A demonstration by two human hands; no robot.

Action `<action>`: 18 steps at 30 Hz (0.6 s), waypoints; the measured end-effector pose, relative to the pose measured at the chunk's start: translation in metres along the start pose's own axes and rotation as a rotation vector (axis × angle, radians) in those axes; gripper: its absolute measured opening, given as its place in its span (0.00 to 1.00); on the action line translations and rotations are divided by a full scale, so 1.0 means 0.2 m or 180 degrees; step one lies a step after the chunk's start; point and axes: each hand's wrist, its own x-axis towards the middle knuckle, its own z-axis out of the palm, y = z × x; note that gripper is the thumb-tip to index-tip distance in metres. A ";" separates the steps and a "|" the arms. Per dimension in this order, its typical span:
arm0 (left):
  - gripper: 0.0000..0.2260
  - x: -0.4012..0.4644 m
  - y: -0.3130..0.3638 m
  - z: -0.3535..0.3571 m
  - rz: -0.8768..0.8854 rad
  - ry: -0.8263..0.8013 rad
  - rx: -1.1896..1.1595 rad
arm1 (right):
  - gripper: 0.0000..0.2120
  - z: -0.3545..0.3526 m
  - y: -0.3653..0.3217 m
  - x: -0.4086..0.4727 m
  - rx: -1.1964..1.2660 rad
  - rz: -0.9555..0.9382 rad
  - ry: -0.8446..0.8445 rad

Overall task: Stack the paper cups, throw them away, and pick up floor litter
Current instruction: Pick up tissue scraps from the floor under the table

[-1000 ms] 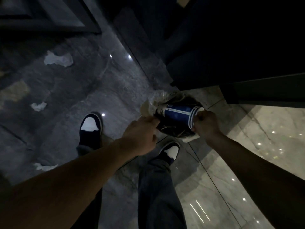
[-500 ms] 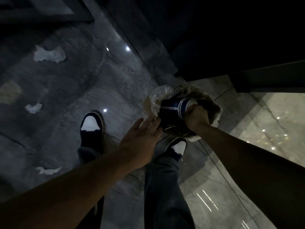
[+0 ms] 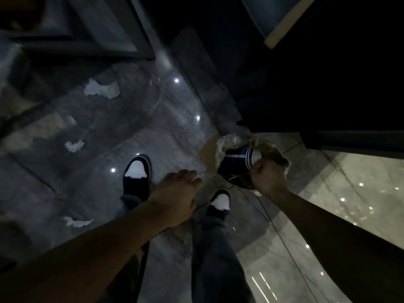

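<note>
A stack of blue paper cups with white stripes lies tilted inside the mouth of a small bin lined with a crinkled plastic bag. My right hand is closed around the rim end of the stack, over the bin. My left hand hovers left of the bin above my feet, fingers loosely together, holding nothing. Three crumpled white paper scraps lie on the dark floor to the left: a large one, a small one and a flat one.
Dark furniture rises behind the bin, with a low dark ledge to its right. My two shoes stand on glossy marble tiles. A dark frame crosses the upper left floor.
My right hand pushed the cup stack down into the bin's mouth. My left hand let go of the bag's edge and drew back to the left.
</note>
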 end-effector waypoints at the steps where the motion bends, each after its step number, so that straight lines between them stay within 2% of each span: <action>1: 0.22 -0.05 -0.03 -0.02 -0.0106 -0.0021 -0.0015 | 0.09 -0.01 -0.04 -0.03 -0.0005 -0.0031 -0.0048; 5: 0.17 -0.23 -0.12 -0.07 -0.0596 0.0199 -0.0174 | 0.07 -0.05 -0.20 -0.13 -0.0171 -0.0363 -0.0243; 9: 0.11 -0.41 -0.11 -0.04 -0.1308 0.0727 -0.0761 | 0.14 -0.07 -0.35 -0.21 -0.0540 -0.0896 -0.0504; 18: 0.12 -0.75 -0.06 0.08 -0.2185 0.1566 -0.1952 | 0.22 -0.12 -0.69 -0.38 -0.0850 -0.1935 -0.0759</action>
